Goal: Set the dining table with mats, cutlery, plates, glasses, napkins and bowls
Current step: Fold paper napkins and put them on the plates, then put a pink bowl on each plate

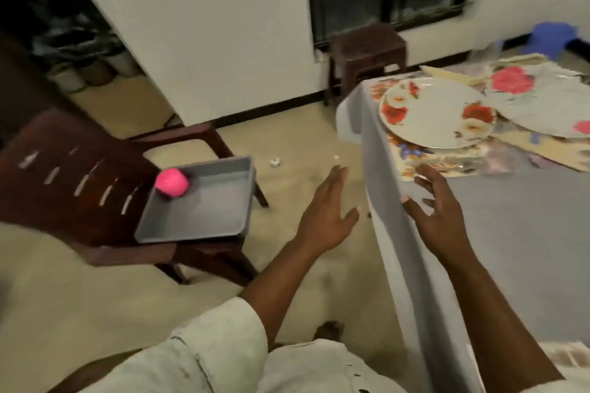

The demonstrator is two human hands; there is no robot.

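Both your hands are empty, fingers spread and relaxed. Your right hand [439, 210] hovers over the near corner of the grey-clothed bench [517, 233], just short of the floral place mat [424, 166]; your left hand [325, 217] hangs off the bench edge above the floor. At 1 o'clock from your right hand, the white round plate with red flowers [437, 113] sits on that mat, and a second flowered plate [549, 108] lies further toward 2 o'clock on more mats, so the mat-and-plate step looks to be in hand. At 9 o'clock, the grey rectangular tray [204, 201] on the dark brown plastic chair [64, 175] holds only a pink rounded object [171, 183], too blurred to name. Your next move likely calls for swinging left to that tray.
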